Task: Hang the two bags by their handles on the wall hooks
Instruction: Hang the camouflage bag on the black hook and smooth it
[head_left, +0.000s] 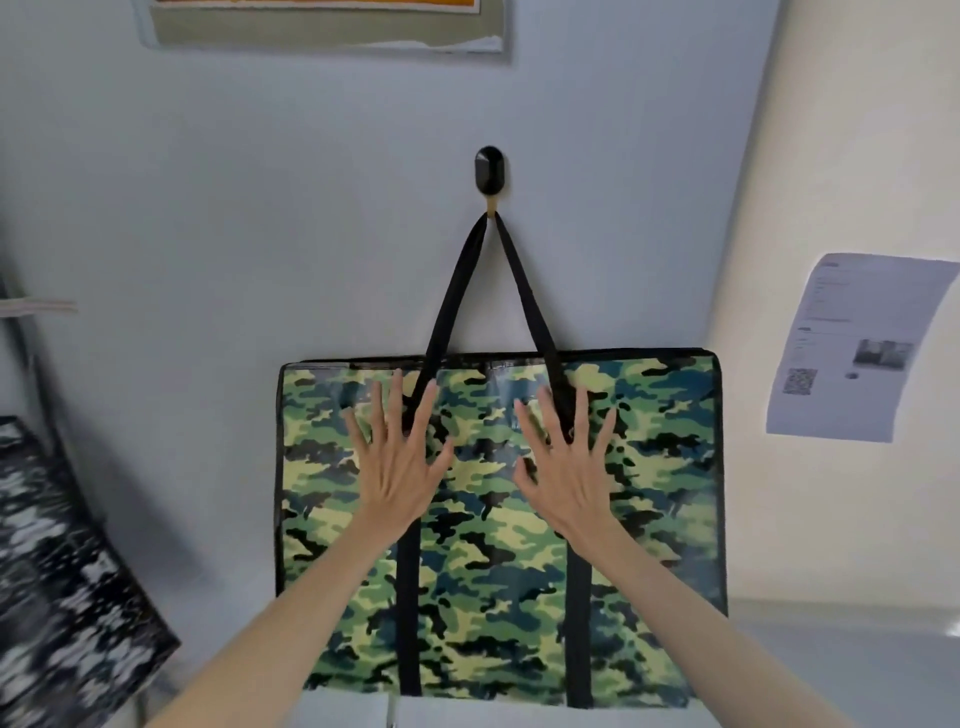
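A green camouflage bag (649, 493) hangs flat against the pale blue wall. Its black handles (519, 280) run up to a black wall hook (489, 170) and loop over it. My left hand (397, 457) is spread in front of the bag's upper left part, fingers apart, holding nothing. My right hand (569, 462) is spread the same way over the upper middle, also with nothing in it. Whether the palms touch the bag I cannot tell. A second bag (57, 571) in black and white camouflage shows blurred at the lower left edge.
A poster (322, 26) hangs high on the wall above the hook. A printed paper sheet (857, 348) with a QR code is stuck on the cream wall to the right. A pale surface (857, 665) lies at lower right below the bag.
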